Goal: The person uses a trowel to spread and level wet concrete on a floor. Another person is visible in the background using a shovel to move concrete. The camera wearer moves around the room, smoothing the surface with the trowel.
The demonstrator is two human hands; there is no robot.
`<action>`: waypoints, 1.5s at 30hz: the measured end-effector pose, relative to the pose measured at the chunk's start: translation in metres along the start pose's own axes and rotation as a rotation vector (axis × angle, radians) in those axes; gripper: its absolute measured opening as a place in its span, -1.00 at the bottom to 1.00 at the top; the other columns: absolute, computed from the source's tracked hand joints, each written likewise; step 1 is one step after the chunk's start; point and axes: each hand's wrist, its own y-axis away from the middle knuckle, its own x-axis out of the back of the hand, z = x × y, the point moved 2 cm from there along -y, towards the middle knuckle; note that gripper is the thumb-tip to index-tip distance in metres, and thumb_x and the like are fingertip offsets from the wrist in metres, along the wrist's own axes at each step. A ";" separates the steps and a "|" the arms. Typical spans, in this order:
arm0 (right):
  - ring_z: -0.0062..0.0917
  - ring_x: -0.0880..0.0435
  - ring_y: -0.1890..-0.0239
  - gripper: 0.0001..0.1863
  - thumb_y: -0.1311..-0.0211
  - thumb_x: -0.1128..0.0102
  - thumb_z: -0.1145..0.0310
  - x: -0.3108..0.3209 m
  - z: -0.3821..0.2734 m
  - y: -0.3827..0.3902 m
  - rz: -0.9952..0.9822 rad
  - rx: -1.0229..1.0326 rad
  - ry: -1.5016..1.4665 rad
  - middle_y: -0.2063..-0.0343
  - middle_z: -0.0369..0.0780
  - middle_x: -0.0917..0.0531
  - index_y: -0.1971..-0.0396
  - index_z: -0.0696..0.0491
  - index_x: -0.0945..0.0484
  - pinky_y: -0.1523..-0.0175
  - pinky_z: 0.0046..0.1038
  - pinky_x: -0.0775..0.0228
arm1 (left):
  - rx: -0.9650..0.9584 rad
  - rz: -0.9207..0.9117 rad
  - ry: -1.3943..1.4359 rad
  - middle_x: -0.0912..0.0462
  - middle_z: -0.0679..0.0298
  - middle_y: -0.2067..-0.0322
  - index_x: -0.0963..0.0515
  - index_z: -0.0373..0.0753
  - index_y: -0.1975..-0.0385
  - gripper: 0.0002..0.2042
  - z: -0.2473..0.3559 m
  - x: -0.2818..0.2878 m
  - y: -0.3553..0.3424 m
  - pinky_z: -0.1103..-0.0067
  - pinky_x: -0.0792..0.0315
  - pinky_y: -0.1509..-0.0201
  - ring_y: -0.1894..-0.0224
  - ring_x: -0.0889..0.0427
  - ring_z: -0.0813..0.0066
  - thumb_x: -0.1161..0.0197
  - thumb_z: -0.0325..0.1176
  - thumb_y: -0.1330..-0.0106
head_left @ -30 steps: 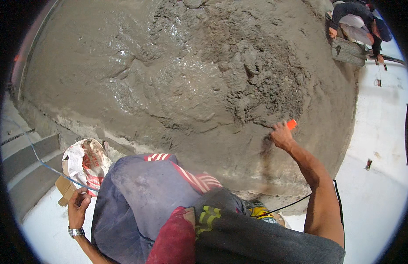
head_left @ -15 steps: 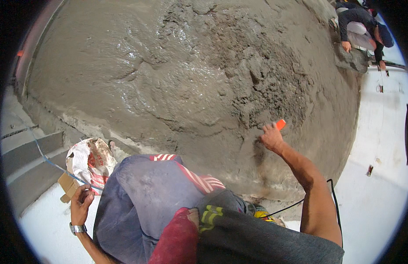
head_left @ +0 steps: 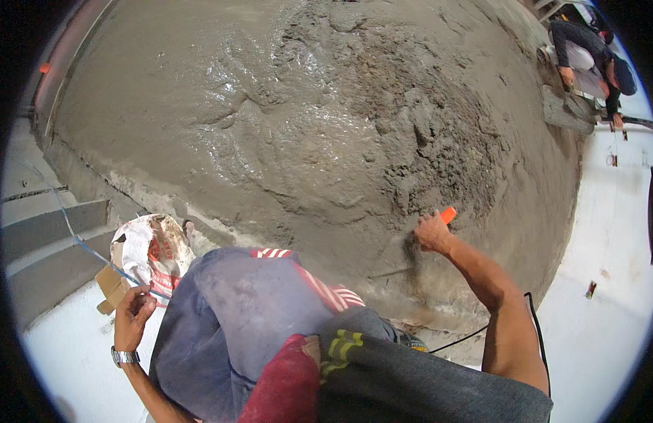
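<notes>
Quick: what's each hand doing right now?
Left hand: half-curled beside blue cord; can't tell if holding it.
Right hand: closed on orange handle.

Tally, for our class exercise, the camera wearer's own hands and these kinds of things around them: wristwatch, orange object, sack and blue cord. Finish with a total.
Hands: 2, the left hand and the right hand
Wristwatch: 1
Orange object: 1, in the right hand
Sack: 1, white and red
Blue cord: 1
Total: 6
</notes>
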 end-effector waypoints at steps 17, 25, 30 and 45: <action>-0.24 -0.66 0.38 -0.80 0.14 -0.18 0.25 0.048 -0.009 -0.064 0.157 0.062 -0.176 0.52 -0.12 -0.65 0.50 0.02 -0.63 0.29 -0.13 -0.45 | -0.050 0.015 -0.042 -0.55 0.34 0.37 -0.48 -0.27 0.06 -0.61 0.010 -0.001 0.000 0.63 -0.43 0.19 0.32 -0.50 0.61 -0.34 -0.27 -0.13; -0.06 -0.62 0.30 -0.69 0.07 -0.15 0.13 0.074 -0.015 -0.057 0.107 -0.123 -0.838 0.40 -0.01 -0.65 0.37 0.02 -0.62 0.16 -0.16 -0.44 | -0.048 0.022 -0.075 -0.57 0.33 0.37 -0.48 -0.28 0.07 -0.61 0.006 -0.001 0.004 0.61 -0.43 0.21 0.33 -0.52 0.59 -0.33 -0.25 -0.14; -0.09 -0.60 0.33 -0.61 0.05 -0.15 0.06 0.047 -0.038 -0.070 -0.065 0.046 -0.746 0.40 -0.01 -0.65 0.39 0.10 -0.59 0.21 -0.14 -0.39 | -0.054 0.036 -0.023 -0.57 0.33 0.37 -0.49 -0.28 0.08 -0.62 0.002 0.002 -0.001 0.61 -0.43 0.21 0.33 -0.51 0.60 -0.33 -0.26 -0.14; -0.10 -0.62 0.28 -0.50 0.07 -0.23 -0.04 0.062 -0.044 -0.088 0.003 0.010 -0.738 0.42 0.03 -0.64 0.39 0.15 -0.59 0.15 -0.16 -0.41 | -0.024 0.017 -0.042 -0.57 0.33 0.39 -0.49 -0.27 0.08 -0.61 0.008 -0.001 0.001 0.61 -0.43 0.18 0.32 -0.52 0.59 -0.34 -0.26 -0.13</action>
